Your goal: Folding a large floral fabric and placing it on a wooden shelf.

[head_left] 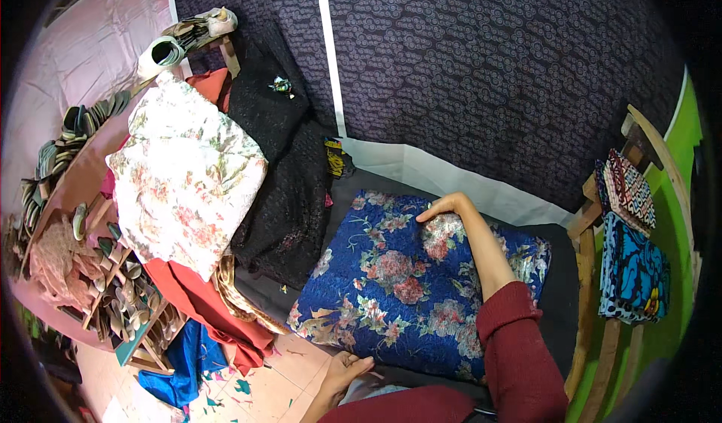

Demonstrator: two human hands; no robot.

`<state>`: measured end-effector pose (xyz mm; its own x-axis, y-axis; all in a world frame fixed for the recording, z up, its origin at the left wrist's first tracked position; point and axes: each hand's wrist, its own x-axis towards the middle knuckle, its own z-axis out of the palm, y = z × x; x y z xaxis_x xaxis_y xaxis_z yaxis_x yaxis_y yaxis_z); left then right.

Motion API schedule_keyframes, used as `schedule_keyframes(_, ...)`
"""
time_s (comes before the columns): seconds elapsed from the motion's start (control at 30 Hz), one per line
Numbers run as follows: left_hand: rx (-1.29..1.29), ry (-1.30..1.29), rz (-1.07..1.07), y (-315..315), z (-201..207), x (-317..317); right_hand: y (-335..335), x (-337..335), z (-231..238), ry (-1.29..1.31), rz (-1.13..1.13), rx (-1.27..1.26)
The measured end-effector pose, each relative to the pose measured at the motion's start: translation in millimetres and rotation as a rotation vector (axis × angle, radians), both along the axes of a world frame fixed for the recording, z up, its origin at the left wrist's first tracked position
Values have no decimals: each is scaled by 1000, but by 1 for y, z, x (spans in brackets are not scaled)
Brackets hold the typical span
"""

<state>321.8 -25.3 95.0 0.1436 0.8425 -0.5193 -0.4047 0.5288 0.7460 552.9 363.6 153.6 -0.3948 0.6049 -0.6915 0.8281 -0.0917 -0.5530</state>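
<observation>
A large blue cushion with a pink and cream flower pattern lies flat in front of me on a dark seat. My right hand rests on its far part, wrist bent, fingers reaching left across the fabric with nothing gripped. A maroon sleeve covers that forearm. Low in the picture, my left hand is beside the cushion's near edge. Its thumb points right, while the other fingers are partly hidden; I see nothing held in it.
White floral cloth, black lacy cloth and red cloth drape over wooden furniture at left. Many shoes stand on racks. Folded patterned fabrics hang at right on a wooden frame. Scraps litter the tiled floor.
</observation>
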Motion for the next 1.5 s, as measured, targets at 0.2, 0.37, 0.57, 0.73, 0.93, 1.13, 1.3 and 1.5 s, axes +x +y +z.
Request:
schedule_keyframes(0.2,145,151,258,16,17,35,-10,-13,0,50,-35,-320)
schedule_keyframes(0.37,283,358,329,26,15,49,-7,-9,4,75,230,-162)
schedule_keyframes(0.57,128,-325,484,31,-6,46,-34,-13,-17,299,-206,-420)
schedule_keyframes(0.73,135,-455,509,39,-24,38,-42,-5,-6,361,-270,-502)
schedule_keyframes(0.93,332,-331,470,97,33,-5,-37,4,64,643,-482,-352)
schedule_keyframes(1.13,883,-270,149,240,95,-84,-22,34,146,932,-430,428)
schedule_keyframes(1.3,1320,-425,-692,326,178,-133,-39,51,186,1083,-530,599)
schedule_keyframes(1.5,1437,-316,-872,311,186,-97,-86,130,128,592,-492,1273)
